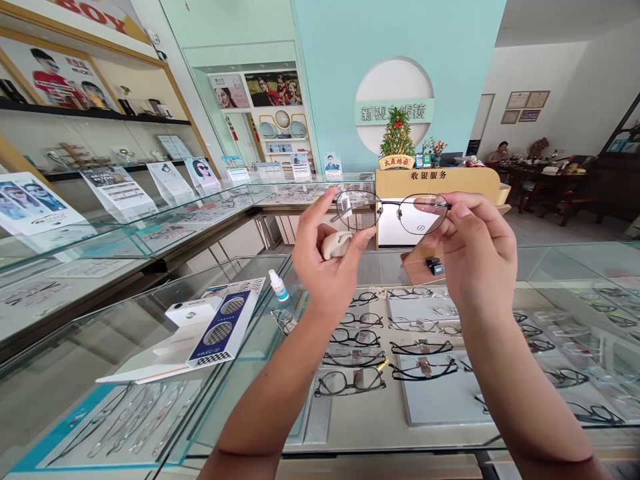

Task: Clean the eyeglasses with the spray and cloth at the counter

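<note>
A pair of thin dark-rimmed eyeglasses (423,215) is held up in front of me, lenses upright and facing me. My left hand (324,267) pinches the left lens rim between thumb and fingers. Tucked into that same palm is a crumpled white cloth (337,245). At the other end, my right hand (480,243) grips the right hinge and temple; its fingertips are partly hidden behind the frame. Both hands are raised above a glass display case (370,420) with rows of eyeglasses (350,382) inside.
On the glass at left stand a small white spray bottle (279,287) and a white-and-blue display stand (220,333). Another glass counter (125,263) with cards on top runs along the left. Ahead is a wooden cashier desk (450,183); a person (500,153) sits far back right.
</note>
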The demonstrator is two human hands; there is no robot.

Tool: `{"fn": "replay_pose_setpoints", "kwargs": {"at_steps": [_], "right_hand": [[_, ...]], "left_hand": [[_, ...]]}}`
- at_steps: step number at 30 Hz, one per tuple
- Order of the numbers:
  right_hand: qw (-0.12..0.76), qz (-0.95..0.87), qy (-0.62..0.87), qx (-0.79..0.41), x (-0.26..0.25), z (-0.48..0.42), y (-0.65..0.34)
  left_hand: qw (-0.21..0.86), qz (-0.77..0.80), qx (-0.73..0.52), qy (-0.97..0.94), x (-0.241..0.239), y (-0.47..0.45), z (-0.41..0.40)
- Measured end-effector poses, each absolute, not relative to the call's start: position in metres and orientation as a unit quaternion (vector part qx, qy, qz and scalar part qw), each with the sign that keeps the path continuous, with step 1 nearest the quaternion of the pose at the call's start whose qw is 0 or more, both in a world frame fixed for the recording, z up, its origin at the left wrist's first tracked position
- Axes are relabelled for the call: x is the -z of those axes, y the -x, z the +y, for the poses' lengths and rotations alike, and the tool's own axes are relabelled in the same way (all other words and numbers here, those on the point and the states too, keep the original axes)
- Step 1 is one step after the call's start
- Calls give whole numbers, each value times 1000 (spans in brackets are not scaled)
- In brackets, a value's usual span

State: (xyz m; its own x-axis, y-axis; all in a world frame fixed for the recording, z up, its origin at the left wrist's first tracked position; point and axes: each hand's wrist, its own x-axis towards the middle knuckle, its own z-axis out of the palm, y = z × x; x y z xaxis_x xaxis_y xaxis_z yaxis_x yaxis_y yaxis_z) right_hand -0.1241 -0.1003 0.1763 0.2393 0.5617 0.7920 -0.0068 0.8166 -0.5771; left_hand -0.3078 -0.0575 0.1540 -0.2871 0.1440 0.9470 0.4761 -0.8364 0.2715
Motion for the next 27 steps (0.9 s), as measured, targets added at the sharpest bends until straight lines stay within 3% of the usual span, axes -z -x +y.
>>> {"fn": "replay_pose_setpoints", "kwargs": {"at_steps": [18,24,27], "right_hand": [[754,-592,263,-105,-169,-81,115],[738,-604,268,-136,-168,-79,112],[729,-608,252,-189,-171,-81,112]], "left_hand": [[-9,-235,740,630,-160,310,-63],[18,-221,749,624,-161,312,-61],[-67,-229,752,615,-163,313,-62]]}}
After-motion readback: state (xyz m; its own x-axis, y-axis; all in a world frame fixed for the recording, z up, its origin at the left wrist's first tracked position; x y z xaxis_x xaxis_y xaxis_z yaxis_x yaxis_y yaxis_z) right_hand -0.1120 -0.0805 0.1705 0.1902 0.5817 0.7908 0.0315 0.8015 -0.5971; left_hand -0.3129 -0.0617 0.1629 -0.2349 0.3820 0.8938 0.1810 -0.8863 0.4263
